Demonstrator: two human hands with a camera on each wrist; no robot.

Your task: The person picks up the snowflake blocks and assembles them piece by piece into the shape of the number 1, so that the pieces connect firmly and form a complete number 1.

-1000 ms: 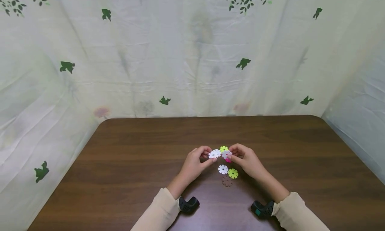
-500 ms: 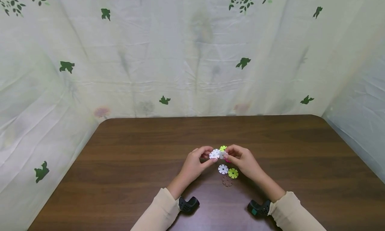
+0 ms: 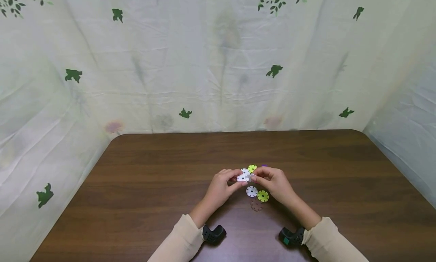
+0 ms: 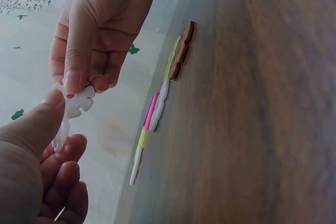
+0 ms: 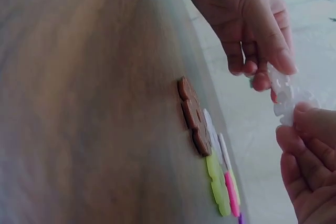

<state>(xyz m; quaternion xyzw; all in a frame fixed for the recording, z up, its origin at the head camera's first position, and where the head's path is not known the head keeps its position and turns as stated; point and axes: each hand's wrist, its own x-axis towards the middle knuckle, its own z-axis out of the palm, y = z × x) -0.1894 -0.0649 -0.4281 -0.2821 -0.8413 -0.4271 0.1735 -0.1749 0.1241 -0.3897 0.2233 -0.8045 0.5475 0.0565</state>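
Shifted leftward since the earlier frames, the right hand [image 3: 274, 182] is now sitting closer to the left hand [image 3: 219, 184], which is staying almost where it was. From the head, a purple disc [image 3: 264, 166] is now peeping out beyond the right hand, while the pink disc [image 4: 152, 109] is showing only in the wrist views. The left hand is pinching a notched white disc [image 3: 242, 178], its thumb and fingertips parted only by the disc. The right hand is pinching a second white disc [image 4: 81, 102] just as closely. Both held discs are meeting at an angle above the brown table [image 3: 170, 159]; they are blurring together, so whether their notches are interlocking is hard to tell.

Nearer the person, a loose white disc [image 3: 251, 191] is lying just beside a yellow-green disc [image 3: 263, 196], with a brown disc [image 3: 256, 205] lying just in front of them. Beyond the held pair, a far yellow disc [image 3: 252, 168] is resting near a far white disc [image 3: 245, 171]. Behind the table, a pale curtain [image 3: 204, 65] is hanging.
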